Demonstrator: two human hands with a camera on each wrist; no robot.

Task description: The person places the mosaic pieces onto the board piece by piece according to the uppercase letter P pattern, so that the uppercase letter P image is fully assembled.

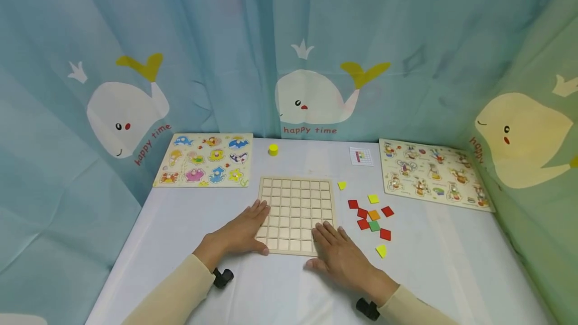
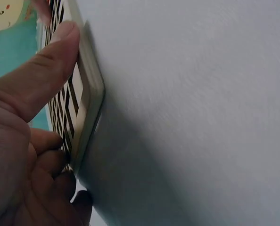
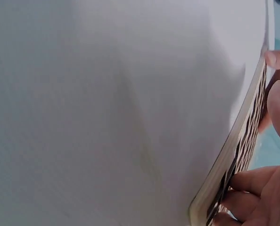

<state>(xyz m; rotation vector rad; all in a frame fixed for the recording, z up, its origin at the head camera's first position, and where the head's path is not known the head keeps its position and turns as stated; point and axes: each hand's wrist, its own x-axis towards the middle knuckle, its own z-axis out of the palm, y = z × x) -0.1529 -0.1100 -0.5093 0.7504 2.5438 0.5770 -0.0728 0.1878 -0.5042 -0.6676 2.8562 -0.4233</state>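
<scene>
A pale wooden grid board [image 1: 295, 209] lies flat on the table, its square cells bare. My left hand [image 1: 239, 229] rests at the board's left edge, fingers extended along it; in the left wrist view the thumb [image 2: 60, 47] touches the front edge near the corner. Over the front right corner lies my right hand [image 1: 338, 255], its extended fingers on the board and its thumb off the front edge. The right wrist view shows those fingers [image 3: 253, 181] against the board's side [image 3: 225, 160]. Neither hand holds a loose piece.
Right of the board lie several red tiles [image 1: 385, 234], an orange tile [image 1: 374, 215], a green tile [image 1: 374, 225] and yellow pieces [image 1: 373, 198]. Farther back are a yellow cylinder [image 1: 273, 150], a pattern card [image 1: 361, 156], a sea-animal puzzle [image 1: 205, 160] and another puzzle [image 1: 433, 174]. Curtains [image 1: 226, 64] enclose the table.
</scene>
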